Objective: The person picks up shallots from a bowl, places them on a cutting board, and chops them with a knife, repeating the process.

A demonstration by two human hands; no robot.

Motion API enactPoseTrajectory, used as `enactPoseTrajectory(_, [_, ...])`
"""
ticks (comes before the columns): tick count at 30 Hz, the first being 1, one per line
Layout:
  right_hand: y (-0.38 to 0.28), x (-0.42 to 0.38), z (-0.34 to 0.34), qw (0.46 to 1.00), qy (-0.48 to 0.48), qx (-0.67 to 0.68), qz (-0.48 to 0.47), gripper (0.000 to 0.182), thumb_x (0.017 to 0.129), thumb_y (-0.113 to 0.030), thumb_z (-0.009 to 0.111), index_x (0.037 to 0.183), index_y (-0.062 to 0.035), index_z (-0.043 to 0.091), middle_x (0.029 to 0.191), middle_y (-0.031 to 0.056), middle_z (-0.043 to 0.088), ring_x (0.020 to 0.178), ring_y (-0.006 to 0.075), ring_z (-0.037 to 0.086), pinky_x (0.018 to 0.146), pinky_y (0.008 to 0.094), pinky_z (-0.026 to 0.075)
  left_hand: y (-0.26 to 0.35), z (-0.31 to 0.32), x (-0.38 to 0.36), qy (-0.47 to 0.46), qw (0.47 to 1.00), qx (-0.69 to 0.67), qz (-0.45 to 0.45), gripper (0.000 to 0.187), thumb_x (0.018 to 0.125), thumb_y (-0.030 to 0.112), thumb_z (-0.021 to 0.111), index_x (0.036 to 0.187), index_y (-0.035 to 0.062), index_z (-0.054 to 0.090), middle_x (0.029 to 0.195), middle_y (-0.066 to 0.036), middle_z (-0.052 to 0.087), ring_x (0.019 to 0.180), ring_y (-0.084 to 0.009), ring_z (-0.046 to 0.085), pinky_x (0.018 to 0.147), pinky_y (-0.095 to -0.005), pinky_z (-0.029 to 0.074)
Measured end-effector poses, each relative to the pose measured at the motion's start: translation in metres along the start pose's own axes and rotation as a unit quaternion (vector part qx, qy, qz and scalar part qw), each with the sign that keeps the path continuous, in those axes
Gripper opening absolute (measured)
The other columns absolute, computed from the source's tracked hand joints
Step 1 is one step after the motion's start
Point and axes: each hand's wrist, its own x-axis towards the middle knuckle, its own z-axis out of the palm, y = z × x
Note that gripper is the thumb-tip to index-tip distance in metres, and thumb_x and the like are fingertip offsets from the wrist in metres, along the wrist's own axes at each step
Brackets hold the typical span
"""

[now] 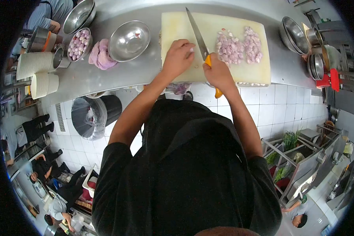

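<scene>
My right hand [218, 72] is wrapped round the yellow handle of a knife [198, 36], whose blade points away from me over a pale cutting board [177, 23]. To its left, my left hand [179, 57] is over the board with its fingers curled together; a small pale piece shows at the fingertips, beside the blade. Two groups of cut shallots lie on the right half of the board: a wider pile [229, 48] close to the knife and a narrower pile [253, 45] farther right.
Left of the board are an empty steel bowl [129, 41], a pink cloth [101, 55] and a bowl of peeled shallots [79, 44]. Steel bowls [294, 35] stand at the right. A lined bin [89, 117] is below the counter's left side. Other people are in the background.
</scene>
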Motion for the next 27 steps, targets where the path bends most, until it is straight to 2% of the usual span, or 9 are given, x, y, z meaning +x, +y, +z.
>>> enactPoseTrajectory(2, [-0.01, -0.003, -0.001, 1.0, -0.002, 0.002, -0.006, 0.028, 0.094, -0.019, 0.056, 0.112, -0.0004, 0.045, 0.083, 0.031, 0.065, 0.075, 0.0486, 0.066, 0.07, 0.0539, 0.051, -0.004, -0.005, 0.0, 0.004, 0.999, -0.019, -0.045, 0.016, 0.081, 0.014, 0.072, 0.094, 0.0054, 0.075, 0.102, -0.01, 0.068, 0.1, -0.0301, 0.063, 0.087, -0.0404, 0.052])
enactPoseTrajectory(5, [-0.026, -0.004, -0.008, 0.998, -0.058, 0.022, 0.023, 0.03, 0.093, -0.019, 0.055, 0.11, 0.004, 0.045, 0.085, 0.0338, 0.066, 0.085, 0.0495, 0.066, 0.08, 0.0569, 0.051, -0.008, -0.004, 0.0, -0.013, 0.993, -0.055, -0.101, 0.015, 0.082, 0.016, 0.073, 0.093, 0.0048, 0.074, 0.1, -0.01, 0.069, 0.098, -0.0299, 0.064, 0.086, -0.0396, 0.052])
enactPoseTrajectory(6, [-0.029, -0.004, -0.008, 0.997, -0.063, 0.022, 0.024, 0.03, 0.093, -0.018, 0.055, 0.109, 0.0046, 0.044, 0.084, 0.0334, 0.066, 0.083, 0.0487, 0.067, 0.079, 0.0564, 0.052, -0.01, -0.004, 0.001, -0.022, 0.991, -0.069, -0.115, 0.015, 0.082, 0.016, 0.073, 0.093, 0.0046, 0.074, 0.099, -0.01, 0.069, 0.098, -0.0299, 0.064, 0.086, -0.0394, 0.052])
enactPoseTrajectory(9, [-0.038, -0.008, -0.012, 0.995, -0.087, 0.021, 0.04, 0.03, 0.093, -0.018, 0.054, 0.108, 0.0058, 0.044, 0.08, 0.0318, 0.066, 0.077, 0.0463, 0.068, 0.075, 0.0547, 0.053, -0.011, -0.004, -0.001, -0.027, 0.995, -0.043, -0.085, 0.018, 0.083, 0.016, 0.075, 0.097, 0.0051, 0.074, 0.102, -0.009, 0.07, 0.098, -0.0276, 0.066, 0.087, -0.037, 0.053])
enactPoseTrajectory(17, [-0.061, -0.013, -0.033, 0.983, -0.142, 0.045, 0.107, 0.028, 0.094, -0.016, 0.052, 0.108, 0.0065, 0.044, 0.076, 0.0287, 0.066, 0.065, 0.0413, 0.069, 0.067, 0.0511, 0.055, -0.012, 0.001, -0.003, -0.009, 0.998, -0.022, -0.05, 0.015, 0.08, 0.015, 0.072, 0.092, 0.0052, 0.073, 0.098, -0.009, 0.069, 0.098, -0.0305, 0.063, 0.089, -0.0395, 0.051])
enactPoseTrajectory(20, [-0.041, -0.01, -0.016, 0.994, -0.094, 0.02, 0.048, 0.027, 0.095, -0.016, 0.051, 0.109, 0.0063, 0.044, 0.077, 0.0291, 0.066, 0.061, 0.0396, 0.068, 0.065, 0.05, 0.055, -0.01, 0.0, -0.002, -0.009, 0.998, -0.02, -0.056, 0.014, 0.081, 0.015, 0.072, 0.091, 0.005, 0.073, 0.097, -0.009, 0.069, 0.098, -0.0307, 0.063, 0.089, -0.0402, 0.051])
enactPoseTrajectory(27, [-0.055, -0.012, -0.023, 0.986, -0.13, 0.044, 0.099, 0.027, 0.095, -0.016, 0.051, 0.109, 0.0061, 0.043, 0.078, 0.0302, 0.066, 0.068, 0.0424, 0.069, 0.072, 0.052, 0.055, -0.014, 0.001, -0.004, -0.001, 0.998, -0.025, -0.061, 0.013, 0.084, 0.013, 0.07, 0.092, 0.0042, 0.073, 0.097, -0.009, 0.069, 0.097, -0.0308, 0.063, 0.087, -0.0403, 0.052])
